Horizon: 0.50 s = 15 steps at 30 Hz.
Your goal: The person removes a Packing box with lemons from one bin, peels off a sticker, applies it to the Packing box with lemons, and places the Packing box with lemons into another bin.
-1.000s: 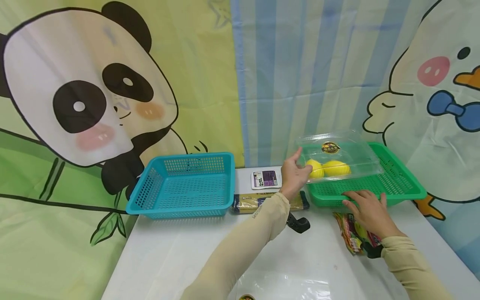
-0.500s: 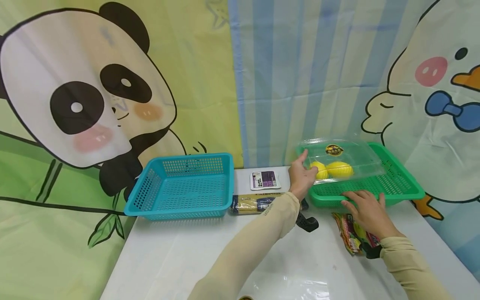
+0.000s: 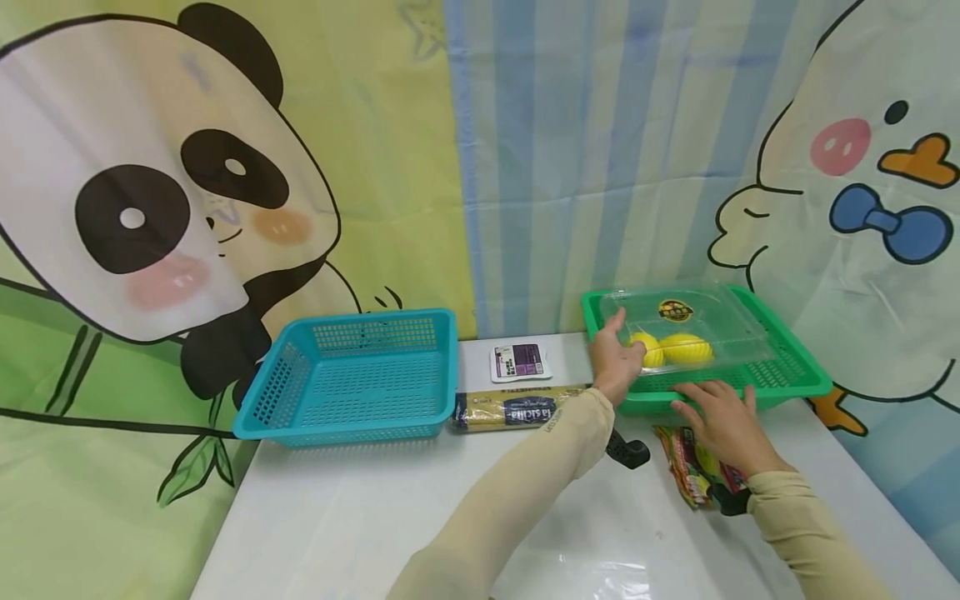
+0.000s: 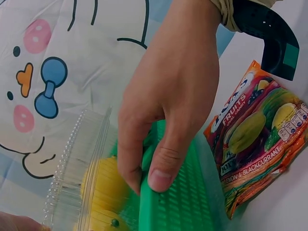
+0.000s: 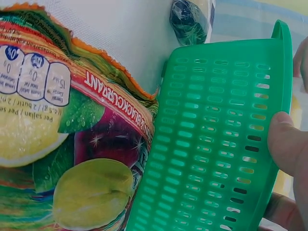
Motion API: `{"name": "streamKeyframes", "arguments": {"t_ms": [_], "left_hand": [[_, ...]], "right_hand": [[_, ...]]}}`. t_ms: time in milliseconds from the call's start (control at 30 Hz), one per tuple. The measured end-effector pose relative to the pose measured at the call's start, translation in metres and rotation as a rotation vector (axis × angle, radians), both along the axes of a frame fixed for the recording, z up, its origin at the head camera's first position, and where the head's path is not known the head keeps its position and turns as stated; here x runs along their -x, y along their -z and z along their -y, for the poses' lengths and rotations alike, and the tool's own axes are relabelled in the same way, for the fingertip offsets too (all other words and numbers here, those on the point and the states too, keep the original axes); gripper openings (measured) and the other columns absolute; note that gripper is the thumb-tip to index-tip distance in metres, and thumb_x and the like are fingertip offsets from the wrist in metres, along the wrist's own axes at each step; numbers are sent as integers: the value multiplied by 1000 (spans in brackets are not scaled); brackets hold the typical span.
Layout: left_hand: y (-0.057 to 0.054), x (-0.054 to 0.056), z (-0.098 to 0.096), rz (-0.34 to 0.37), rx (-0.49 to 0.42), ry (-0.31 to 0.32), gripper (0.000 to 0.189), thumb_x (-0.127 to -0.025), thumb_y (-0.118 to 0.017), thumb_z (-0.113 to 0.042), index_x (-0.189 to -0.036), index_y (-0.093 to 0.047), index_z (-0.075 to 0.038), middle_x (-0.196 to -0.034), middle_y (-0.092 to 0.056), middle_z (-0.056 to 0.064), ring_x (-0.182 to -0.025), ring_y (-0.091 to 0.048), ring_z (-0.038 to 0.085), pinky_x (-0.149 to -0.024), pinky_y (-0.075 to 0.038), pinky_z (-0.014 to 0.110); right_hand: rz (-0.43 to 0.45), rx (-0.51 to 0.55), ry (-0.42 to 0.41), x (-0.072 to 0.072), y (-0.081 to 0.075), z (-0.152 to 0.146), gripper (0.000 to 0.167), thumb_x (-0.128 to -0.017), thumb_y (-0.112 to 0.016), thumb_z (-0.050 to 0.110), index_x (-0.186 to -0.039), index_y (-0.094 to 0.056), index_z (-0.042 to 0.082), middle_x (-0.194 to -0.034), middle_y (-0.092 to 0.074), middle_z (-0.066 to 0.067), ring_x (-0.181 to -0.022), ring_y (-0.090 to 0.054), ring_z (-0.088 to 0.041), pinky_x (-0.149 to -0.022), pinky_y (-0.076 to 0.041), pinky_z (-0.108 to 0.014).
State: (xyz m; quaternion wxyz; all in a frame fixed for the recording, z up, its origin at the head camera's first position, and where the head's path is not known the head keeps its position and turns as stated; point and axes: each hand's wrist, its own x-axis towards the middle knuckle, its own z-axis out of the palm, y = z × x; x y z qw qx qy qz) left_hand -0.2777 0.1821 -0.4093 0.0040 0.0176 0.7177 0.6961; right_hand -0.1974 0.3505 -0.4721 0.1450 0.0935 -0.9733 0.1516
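My left hand (image 3: 613, 360) holds a clear plastic box (image 3: 723, 321) by its left side, over the green basket (image 3: 810, 379). Under its see-through lid, which bears a dark round label (image 3: 676, 311), lie yellow fruits (image 3: 686, 348). At the basket's front rim my right hand (image 3: 723, 423) pinches the edge, thumb on the outer wall and fingers inside, as the left wrist view shows. A colourful candy bag (image 4: 264, 137) marked fruits and blackcurrant lies just in front of the basket, partly under my right wrist in the head view.
Left on the white table (image 3: 337, 517) stands a blue basket (image 3: 375, 383). Between the baskets lie a spaghetti pack (image 3: 510, 410), partly behind my left arm, and a small white and purple packet (image 3: 519, 362). Printed curtains (image 3: 525, 167) hang close behind.
The clear box has come down with my left hand and moved slightly right relative to the green basket. My right hand has stayed on the rim. The head view has shifted a little.
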Motion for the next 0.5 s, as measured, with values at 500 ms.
{"name": "streamKeyframes", "arguments": {"t_ms": [500], "left_hand": [[17, 3, -17, 18, 114, -10, 66, -93, -58, 7, -152, -49, -23, -161, -40, 4, -70, -64, 15, -45, -32, 24]], "right_hand": [[-1, -5, 3, 1, 2, 0, 36, -102, -61, 29, -131, -65, 7, -125, -63, -29, -123, -48, -51, -104, -6, -88]]}}
